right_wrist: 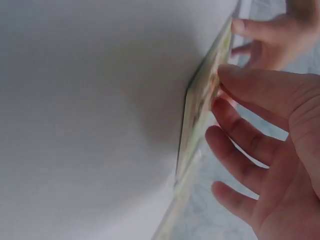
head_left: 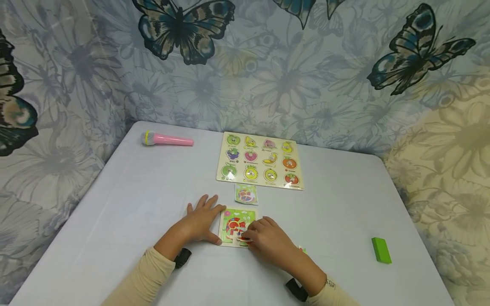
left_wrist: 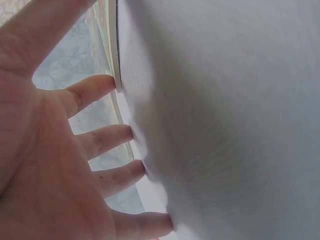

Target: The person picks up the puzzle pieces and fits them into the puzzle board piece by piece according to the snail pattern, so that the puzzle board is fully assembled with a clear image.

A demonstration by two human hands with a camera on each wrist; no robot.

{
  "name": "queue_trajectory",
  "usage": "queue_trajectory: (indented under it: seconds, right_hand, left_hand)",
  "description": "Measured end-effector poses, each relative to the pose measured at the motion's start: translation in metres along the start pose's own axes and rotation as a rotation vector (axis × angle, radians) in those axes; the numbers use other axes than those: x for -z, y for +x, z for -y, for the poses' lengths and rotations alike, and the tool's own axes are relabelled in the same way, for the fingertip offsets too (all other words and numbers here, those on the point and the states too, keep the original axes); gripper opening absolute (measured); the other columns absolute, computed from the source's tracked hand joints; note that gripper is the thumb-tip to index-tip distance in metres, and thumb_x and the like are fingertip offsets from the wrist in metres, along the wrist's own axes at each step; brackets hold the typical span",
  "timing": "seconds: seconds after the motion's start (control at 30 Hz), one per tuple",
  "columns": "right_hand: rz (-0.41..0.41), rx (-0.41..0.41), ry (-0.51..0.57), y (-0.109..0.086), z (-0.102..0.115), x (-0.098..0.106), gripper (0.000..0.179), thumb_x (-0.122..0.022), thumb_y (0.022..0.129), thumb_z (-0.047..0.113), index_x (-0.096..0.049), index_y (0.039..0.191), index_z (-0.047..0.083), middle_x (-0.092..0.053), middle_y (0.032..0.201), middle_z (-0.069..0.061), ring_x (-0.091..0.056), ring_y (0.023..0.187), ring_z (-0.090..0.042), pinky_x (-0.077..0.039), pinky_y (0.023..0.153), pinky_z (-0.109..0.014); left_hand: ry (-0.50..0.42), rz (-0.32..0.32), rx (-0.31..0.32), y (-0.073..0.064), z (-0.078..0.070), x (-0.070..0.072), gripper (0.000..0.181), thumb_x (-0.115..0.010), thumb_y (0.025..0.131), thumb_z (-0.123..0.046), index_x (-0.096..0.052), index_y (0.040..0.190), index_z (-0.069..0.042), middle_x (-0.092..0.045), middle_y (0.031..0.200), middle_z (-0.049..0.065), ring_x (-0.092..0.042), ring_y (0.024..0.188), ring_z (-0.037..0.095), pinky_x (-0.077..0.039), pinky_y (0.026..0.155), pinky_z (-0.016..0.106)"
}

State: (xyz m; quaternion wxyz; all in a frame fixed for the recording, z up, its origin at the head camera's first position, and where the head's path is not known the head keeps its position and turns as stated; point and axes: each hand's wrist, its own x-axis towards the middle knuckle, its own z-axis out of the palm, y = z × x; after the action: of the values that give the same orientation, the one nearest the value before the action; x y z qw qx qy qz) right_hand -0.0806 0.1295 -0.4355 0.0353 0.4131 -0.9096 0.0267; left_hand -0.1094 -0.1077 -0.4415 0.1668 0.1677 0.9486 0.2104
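A small square puzzle board [head_left: 234,245] with a red, multicoloured picture on green lies on the white table. My left hand [head_left: 199,223] is spread at its left side, thumb at the lower corner and index finger at the upper one. In the left wrist view, the other fingertips [left_wrist: 137,167] touch the tabletop. My right hand [head_left: 272,243] pinches a small puzzle piece [head_left: 243,239] between thumb and fingers over the board's lower right part. The right fingers hide some of the picture. Just beyond the board lies a small picture card [head_left: 246,194].
A fruit puzzle board [head_left: 260,160] lies at the back. To its left is a pink toy microphone [head_left: 172,140]. A green block [head_left: 381,250] lies far right. Something small and colourful [head_left: 302,249] shows partly behind my right forearm. A patterned wall [head_left: 287,85] borders the table.
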Motion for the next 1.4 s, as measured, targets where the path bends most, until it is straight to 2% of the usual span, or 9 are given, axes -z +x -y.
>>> queue_trajectory:
  seconds: [0.13,0.37,0.67,0.9,1.0,1.13,1.3,1.4]
  right_hand:
    - [0.005,0.026,-0.034,0.009,0.006,-0.004,0.027,-0.079,0.081,0.022,-0.074,0.107,0.02,-0.069,0.102,0.005,-0.061,0.099,-0.014,-0.045,0.097,-0.037]
    - [-0.014,0.018,-0.061,0.016,0.01,-0.009,0.019,-0.069,0.09,0.028,-0.075,0.106,0.02,-0.067,0.102,0.006,-0.061,0.101,-0.015,-0.044,0.099,-0.038]
    - [-0.003,0.018,-0.055,0.013,0.01,-0.008,0.02,-0.068,0.092,0.025,-0.074,0.11,0.02,-0.066,0.105,0.005,-0.06,0.102,-0.016,-0.046,0.095,-0.034]
    - [0.014,0.028,0.022,-0.002,0.006,-0.005,0.027,-0.075,0.085,0.018,-0.072,0.111,0.019,-0.068,0.11,0.007,-0.06,0.105,-0.015,-0.046,0.097,-0.037]
    - [0.024,-0.024,0.074,-0.014,0.001,-0.002,0.03,-0.076,0.083,0.017,-0.071,0.112,0.019,-0.067,0.111,0.006,-0.06,0.107,-0.016,-0.044,0.101,-0.042]
    - [0.018,-0.151,0.112,-0.032,-0.01,0.002,0.029,-0.079,0.08,0.018,-0.072,0.108,0.019,-0.068,0.107,0.005,-0.06,0.107,-0.017,-0.041,0.103,-0.048]
    - [0.041,-0.305,0.097,-0.058,-0.024,0.009,0.032,-0.086,0.07,0.02,-0.073,0.1,0.02,-0.068,0.105,0.003,-0.059,0.105,-0.021,-0.038,0.103,-0.054]
    - [0.08,-0.355,0.083,-0.071,-0.029,0.013,0.036,-0.088,0.065,0.017,-0.073,0.097,0.02,-0.067,0.104,0.003,-0.059,0.105,-0.023,-0.037,0.103,-0.055]
  left_hand:
    - [0.002,0.005,-0.002,0.0,0.0,-0.001,0.093,-0.09,0.063,-0.039,-0.048,0.142,-0.016,-0.023,0.159,0.015,-0.012,0.146,0.042,-0.015,0.103,0.077]
    - [0.001,0.008,0.001,0.001,0.0,0.0,0.094,-0.09,0.063,-0.039,-0.047,0.143,-0.016,-0.022,0.159,0.016,-0.011,0.146,0.043,-0.014,0.103,0.078]
    - [0.007,0.004,0.0,0.001,-0.001,0.002,0.094,-0.089,0.063,-0.04,-0.047,0.143,-0.015,-0.022,0.159,0.016,-0.012,0.146,0.043,-0.015,0.102,0.078]
    - [0.005,0.001,-0.003,0.0,0.0,0.001,0.093,-0.09,0.062,-0.039,-0.048,0.141,-0.016,-0.023,0.159,0.016,-0.012,0.146,0.043,-0.015,0.102,0.078]
    - [-0.002,-0.002,-0.002,-0.001,-0.001,0.001,0.094,-0.091,0.061,-0.038,-0.048,0.141,-0.015,-0.023,0.159,0.017,-0.012,0.146,0.044,-0.015,0.102,0.078]
    - [-0.008,-0.002,0.004,-0.001,-0.002,0.001,0.094,-0.091,0.061,-0.037,-0.048,0.142,-0.015,-0.022,0.159,0.016,-0.011,0.146,0.043,-0.013,0.102,0.078]
    - [-0.012,0.004,0.001,0.0,-0.002,0.001,0.094,-0.091,0.062,-0.037,-0.047,0.142,-0.015,-0.022,0.159,0.016,-0.011,0.146,0.043,-0.013,0.102,0.078]
    - [-0.014,0.002,0.003,-0.001,-0.002,0.001,0.094,-0.091,0.062,-0.037,-0.047,0.142,-0.014,-0.022,0.159,0.017,-0.011,0.146,0.044,-0.013,0.102,0.078]
